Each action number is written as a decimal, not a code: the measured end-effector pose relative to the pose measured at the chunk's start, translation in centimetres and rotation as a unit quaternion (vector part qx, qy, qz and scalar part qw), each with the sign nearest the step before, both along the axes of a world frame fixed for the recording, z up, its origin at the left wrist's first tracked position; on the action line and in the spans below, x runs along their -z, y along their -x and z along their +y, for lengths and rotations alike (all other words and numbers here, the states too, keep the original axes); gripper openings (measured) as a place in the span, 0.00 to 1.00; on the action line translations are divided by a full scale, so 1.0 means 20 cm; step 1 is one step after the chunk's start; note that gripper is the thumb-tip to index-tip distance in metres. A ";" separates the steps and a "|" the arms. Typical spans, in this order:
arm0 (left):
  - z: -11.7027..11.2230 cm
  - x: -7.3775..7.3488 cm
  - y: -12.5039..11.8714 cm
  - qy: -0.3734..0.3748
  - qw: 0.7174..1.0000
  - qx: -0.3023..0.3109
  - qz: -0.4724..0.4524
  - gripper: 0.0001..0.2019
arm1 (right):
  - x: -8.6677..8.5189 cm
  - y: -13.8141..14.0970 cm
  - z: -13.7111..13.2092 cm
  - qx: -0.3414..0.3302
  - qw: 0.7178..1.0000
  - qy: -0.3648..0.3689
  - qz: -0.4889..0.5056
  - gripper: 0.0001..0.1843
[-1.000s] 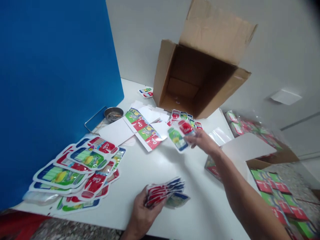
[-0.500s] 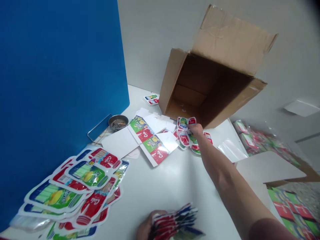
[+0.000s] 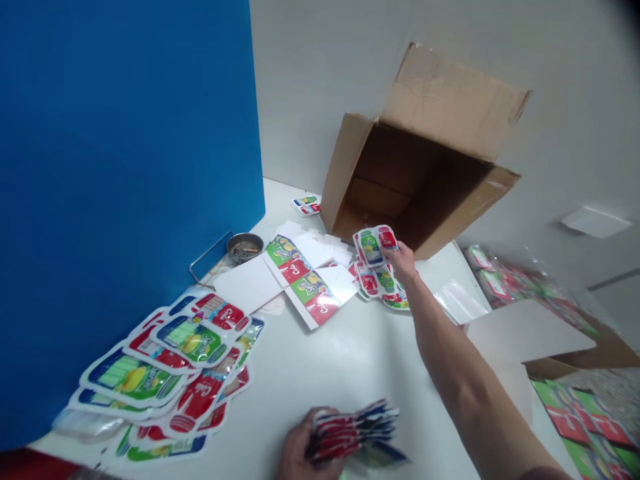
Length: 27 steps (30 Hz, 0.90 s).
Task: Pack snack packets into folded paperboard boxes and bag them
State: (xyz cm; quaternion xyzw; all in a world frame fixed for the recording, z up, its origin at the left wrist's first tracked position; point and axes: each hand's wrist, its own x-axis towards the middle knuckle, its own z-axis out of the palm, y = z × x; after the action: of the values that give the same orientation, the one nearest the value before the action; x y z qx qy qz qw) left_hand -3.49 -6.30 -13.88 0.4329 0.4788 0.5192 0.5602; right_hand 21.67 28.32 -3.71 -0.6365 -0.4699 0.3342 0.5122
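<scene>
Low in the view, my left hand [image 3: 300, 443] is closed around a bundle of red, blue and white printed packets [image 3: 350, 430], their edges fanned to the right. My right hand [image 3: 403, 261] reaches forward and pinches the right side of a card printed with green and red jar shapes [image 3: 370, 248]. That card is tilted up above several similar cards [image 3: 369, 283] on the white table, in front of the open carton. At the left lies a heap of jar-shaped packs [image 3: 200, 393] in red and green.
An open cardboard box [image 3: 340, 167] lies on its side at the back. Flat printed cartons [image 3: 315, 298] and a small metal ashtray [image 3: 245, 247] are mid-table. A blue panel [image 3: 130, 167] stands at left. Clear bags [image 3: 459, 301] and boxed packs [image 3: 593, 417] are at right.
My right hand has lifted the card up from the cards beneath it. My left hand still holds its bundle. The camera view has shifted slightly.
</scene>
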 end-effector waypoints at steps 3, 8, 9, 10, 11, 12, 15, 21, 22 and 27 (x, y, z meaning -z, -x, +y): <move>0.07 -0.11 0.03 -0.088 0.993 0.081 0.006 0.13 | -0.03 0.05 -0.29 -0.033 0.996 -0.074 0.043 0.20; 0.17 -0.17 0.03 -0.157 0.982 0.099 0.035 0.09 | 0.12 0.17 -0.91 -0.133 0.974 -0.080 0.164 0.15; 0.17 -0.16 0.03 -0.169 0.981 0.081 0.052 0.10 | 0.15 0.19 -1.02 -0.173 0.968 -0.037 0.177 0.14; 0.17 -0.15 0.02 -0.184 0.979 0.057 0.071 0.11 | 0.19 0.20 -1.12 -0.214 0.959 0.009 0.185 0.13; 0.17 -0.13 0.02 -0.198 0.976 0.033 0.089 0.12 | 0.22 0.20 -1.20 -0.248 0.948 0.051 0.193 0.13; 0.16 -0.11 0.01 -0.207 0.972 0.012 0.105 0.13 | 0.25 0.19 -1.27 -0.271 0.937 0.085 0.201 0.12; 0.14 -0.09 0.01 -0.214 0.968 -0.004 0.127 0.16 | 0.30 0.18 -1.37 -0.265 0.928 0.118 0.234 0.12; 0.16 -0.12 0.03 -0.198 0.972 0.056 0.115 0.21 | 0.30 0.18 -1.35 -0.280 0.921 0.125 0.241 0.17; 0.17 -0.13 0.04 -0.201 0.971 0.059 0.115 0.20 | 0.29 0.17 -1.34 -0.287 0.922 0.124 0.228 0.17; 0.17 -0.14 0.03 -0.213 0.969 0.053 0.111 0.16 | 0.23 0.13 -1.32 -0.334 0.937 0.079 0.067 0.17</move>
State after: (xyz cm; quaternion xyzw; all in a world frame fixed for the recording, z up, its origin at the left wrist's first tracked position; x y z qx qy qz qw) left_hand -4.19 -2.96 -11.09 0.6218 0.3924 0.5279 0.4251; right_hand 19.17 1.91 -8.33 -0.4577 -0.5921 0.5640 0.3490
